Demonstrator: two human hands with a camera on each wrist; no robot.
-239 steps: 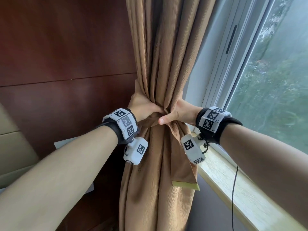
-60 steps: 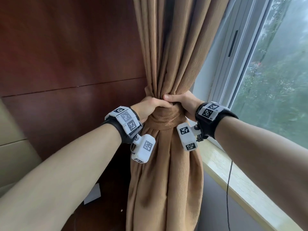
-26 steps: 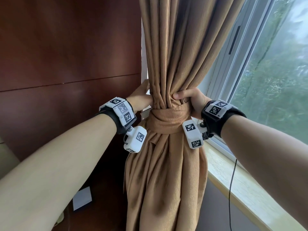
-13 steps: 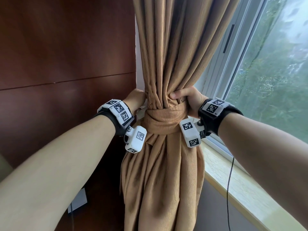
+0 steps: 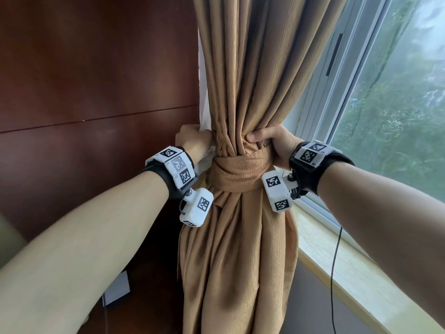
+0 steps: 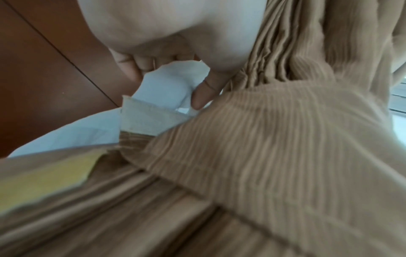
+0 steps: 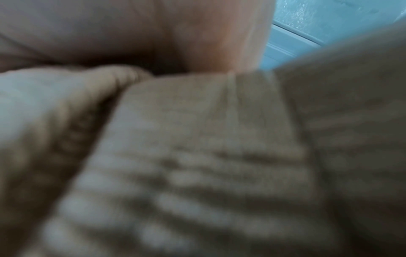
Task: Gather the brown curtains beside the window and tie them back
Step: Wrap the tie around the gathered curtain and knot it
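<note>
The brown curtain (image 5: 243, 75) hangs gathered in a bunch beside the window, with a brown fabric tie-back band (image 5: 237, 173) wrapped round its waist. My right hand (image 5: 269, 141) grips the bunched folds just above the band, thumb across the front. My left hand (image 5: 192, 139) is at the curtain's left edge. In the left wrist view, its curled fingers (image 6: 204, 92) pinch a white lining cloth (image 6: 162, 87) next to the band (image 6: 274, 132). The right wrist view is a blur of curtain fabric (image 7: 197, 156) under the palm.
A dark wooden wall panel (image 5: 96, 80) stands left of the curtain. The window frame (image 5: 337, 75) and pale sill (image 5: 356, 273) run along the right, with a thin black cable (image 5: 333, 273) hanging over the sill. A white card (image 5: 118, 289) leans low on the left.
Over nine seconds the band has gone from loose ends in both hands to a snug wrap round the curtain. In the last second both hands stayed at the top of the band.
</note>
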